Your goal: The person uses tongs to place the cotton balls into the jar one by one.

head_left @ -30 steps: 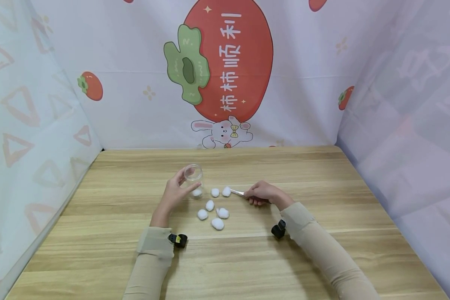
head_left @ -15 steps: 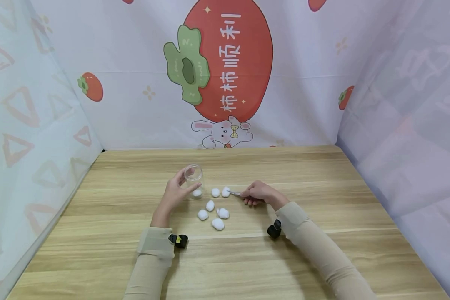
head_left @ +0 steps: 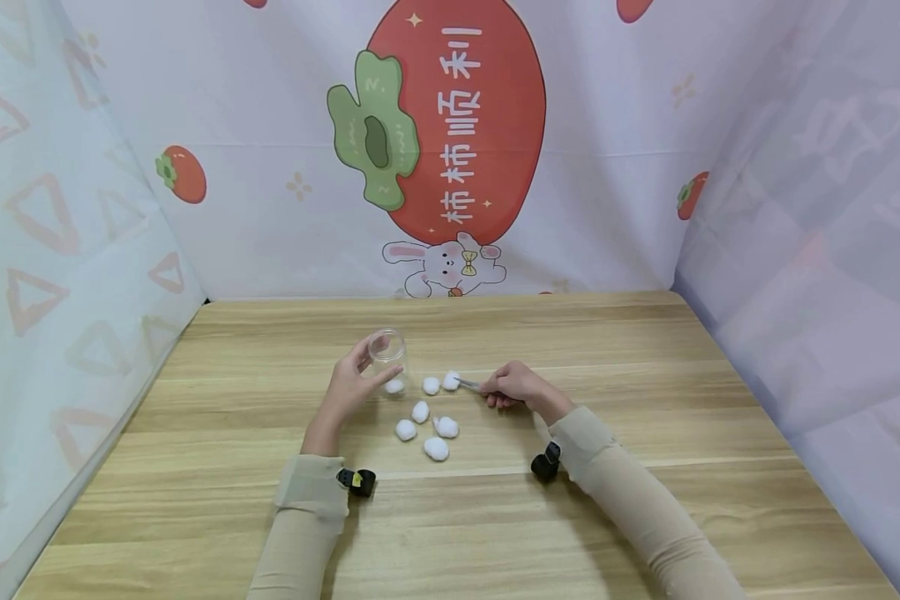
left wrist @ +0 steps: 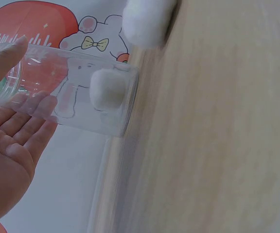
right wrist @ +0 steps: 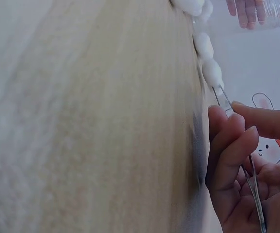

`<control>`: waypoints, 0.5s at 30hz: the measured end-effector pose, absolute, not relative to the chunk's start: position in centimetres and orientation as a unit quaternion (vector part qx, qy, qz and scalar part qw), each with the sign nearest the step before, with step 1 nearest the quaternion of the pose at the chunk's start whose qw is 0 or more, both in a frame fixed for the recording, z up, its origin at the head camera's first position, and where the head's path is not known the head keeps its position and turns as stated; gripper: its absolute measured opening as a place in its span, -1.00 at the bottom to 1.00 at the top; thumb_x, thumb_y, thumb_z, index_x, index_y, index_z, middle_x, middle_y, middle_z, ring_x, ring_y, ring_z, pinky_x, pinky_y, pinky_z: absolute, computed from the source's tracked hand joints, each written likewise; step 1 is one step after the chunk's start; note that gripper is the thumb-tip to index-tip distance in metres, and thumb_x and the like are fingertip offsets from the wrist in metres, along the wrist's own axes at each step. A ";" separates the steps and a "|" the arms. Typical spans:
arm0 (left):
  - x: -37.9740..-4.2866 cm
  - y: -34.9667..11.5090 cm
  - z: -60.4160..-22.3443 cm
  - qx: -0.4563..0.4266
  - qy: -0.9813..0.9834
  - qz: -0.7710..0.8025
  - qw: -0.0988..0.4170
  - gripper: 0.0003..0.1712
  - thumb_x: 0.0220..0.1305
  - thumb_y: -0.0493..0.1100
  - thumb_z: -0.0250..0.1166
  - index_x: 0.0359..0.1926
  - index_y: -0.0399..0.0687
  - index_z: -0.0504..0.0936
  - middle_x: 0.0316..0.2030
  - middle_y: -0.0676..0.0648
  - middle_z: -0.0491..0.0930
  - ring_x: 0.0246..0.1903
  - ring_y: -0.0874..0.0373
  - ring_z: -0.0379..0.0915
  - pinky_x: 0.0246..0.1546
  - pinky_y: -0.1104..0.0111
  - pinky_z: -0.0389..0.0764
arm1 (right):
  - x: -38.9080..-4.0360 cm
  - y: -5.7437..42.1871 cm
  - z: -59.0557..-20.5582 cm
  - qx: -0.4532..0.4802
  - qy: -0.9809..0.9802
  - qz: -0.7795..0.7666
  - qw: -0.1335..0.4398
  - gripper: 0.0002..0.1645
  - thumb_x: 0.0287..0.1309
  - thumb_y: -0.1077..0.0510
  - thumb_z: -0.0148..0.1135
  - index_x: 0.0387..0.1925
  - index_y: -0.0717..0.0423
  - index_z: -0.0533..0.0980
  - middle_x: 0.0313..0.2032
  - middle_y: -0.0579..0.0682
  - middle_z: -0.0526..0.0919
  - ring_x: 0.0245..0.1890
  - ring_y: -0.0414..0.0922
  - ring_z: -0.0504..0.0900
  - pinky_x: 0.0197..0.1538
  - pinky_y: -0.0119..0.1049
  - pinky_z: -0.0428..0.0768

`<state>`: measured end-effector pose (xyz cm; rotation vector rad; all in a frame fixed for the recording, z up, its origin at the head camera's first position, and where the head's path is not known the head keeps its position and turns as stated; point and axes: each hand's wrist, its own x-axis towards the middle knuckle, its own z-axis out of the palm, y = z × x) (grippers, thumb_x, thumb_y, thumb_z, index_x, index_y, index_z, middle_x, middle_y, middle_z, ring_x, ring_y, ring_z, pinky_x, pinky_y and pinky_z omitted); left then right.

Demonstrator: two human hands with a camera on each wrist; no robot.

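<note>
My left hand (head_left: 347, 387) holds a clear plastic jar (head_left: 401, 357) upright on the table, thumb on one side and fingers on the other. Its mouth is uncovered, and one cotton ball (left wrist: 107, 90) lies at the bottom. My right hand (head_left: 517, 384) grips metal tweezers (right wrist: 255, 191) between thumb and fingers. In the right wrist view the two tips stand slightly apart, right at the edge of a cotton ball (head_left: 452, 381). Just left of that one sits another cotton ball (head_left: 431, 385), nearer the jar.
Several loose cotton balls (head_left: 436, 448) lie in front of the jar, between my two forearms. The wooden table (head_left: 450, 533) ends at a printed cloth backdrop (head_left: 255, 225), with cloth walls on both sides. A small black wrist camera (head_left: 545, 465) hangs below each sleeve cuff.
My right hand has moved left with the tweezers, so their tips now overlap the cotton ball more in the head view. The left hand and jar have stayed in place.
</note>
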<state>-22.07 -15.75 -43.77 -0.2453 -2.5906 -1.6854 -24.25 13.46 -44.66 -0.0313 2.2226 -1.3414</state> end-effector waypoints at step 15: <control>-22.0 -15.7 -43.6 -0.081 -0.829 -0.553 0.018 -0.24 0.14 -0.09 0.41 0.32 -0.17 0.34 0.29 -0.29 0.42 0.37 -0.15 0.28 0.48 0.09 0.28 | -24.1 13.6 -43.9 -0.024 0.823 -0.501 0.267 -0.71 0.27 0.18 0.16 -0.26 0.41 0.60 -0.66 -0.14 0.54 -0.68 -0.31 0.37 -0.57 -0.53 0.40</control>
